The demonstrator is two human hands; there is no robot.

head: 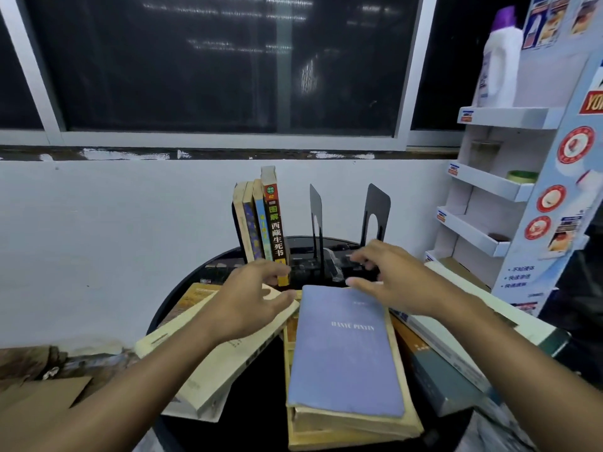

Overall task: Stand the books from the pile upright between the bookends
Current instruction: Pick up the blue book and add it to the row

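A thick book with a blue cover (347, 350) lies flat on top of the pile on the round black table (261, 380). My left hand (251, 295) hovers with spread fingers just left of its far end, over a cream book (215, 363). My right hand (394, 278) hangs open over the blue book's far right corner, thumb near its edge. Neither hand grips anything. Behind them several books (261, 223) stand upright against a black bookend at the left. Two more black bookends (316, 223) (377, 213) stand to their right with a gap between.
More books lie flat at the right, a grey-green one (447, 383) and a white one (479, 324). A cardboard display shelf (509, 190) with a white bottle (499, 63) stands at the right. The white wall and a dark window are right behind the table.
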